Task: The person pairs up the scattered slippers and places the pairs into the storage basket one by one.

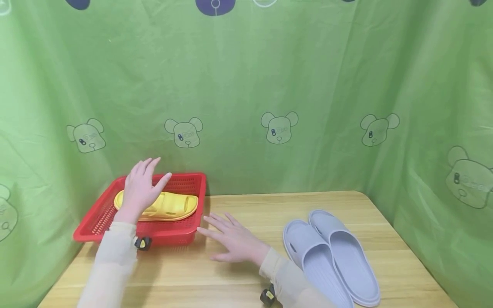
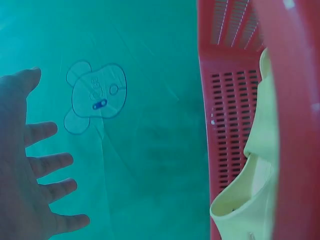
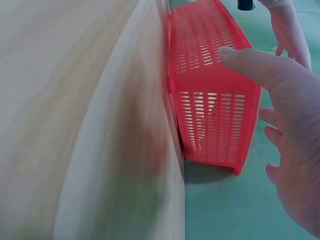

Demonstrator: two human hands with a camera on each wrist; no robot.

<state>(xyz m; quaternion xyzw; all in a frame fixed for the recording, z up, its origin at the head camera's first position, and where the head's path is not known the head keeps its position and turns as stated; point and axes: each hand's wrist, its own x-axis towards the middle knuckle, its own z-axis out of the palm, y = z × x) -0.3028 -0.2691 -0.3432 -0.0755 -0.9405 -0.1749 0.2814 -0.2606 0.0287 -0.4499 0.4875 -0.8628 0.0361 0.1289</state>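
In the head view a red plastic basket (image 1: pixel 169 235) stands at the left of the wooden table, with a yellow slipper (image 1: pixel 173 205) lying in it. My left hand (image 1: pixel 140 190) is above the basket, fingers spread, partly covering the slipper; in the left wrist view that hand (image 2: pixel 30 160) holds nothing. My right hand (image 1: pixel 235 239) hovers over the table just right of the basket, its fingers extended towards the basket's near right corner. From the right wrist, the right hand (image 3: pixel 290 120) is seen with bare fingers, the thumb overlapping the basket (image 3: pixel 210 125).
A pair of grey-blue slippers (image 1: pixel 308 239) lies side by side at the right of the wooden table (image 1: pixel 254 205), near my right forearm. A green curtain (image 1: pixel 231 85) printed with bear heads hangs behind the table and along both sides.
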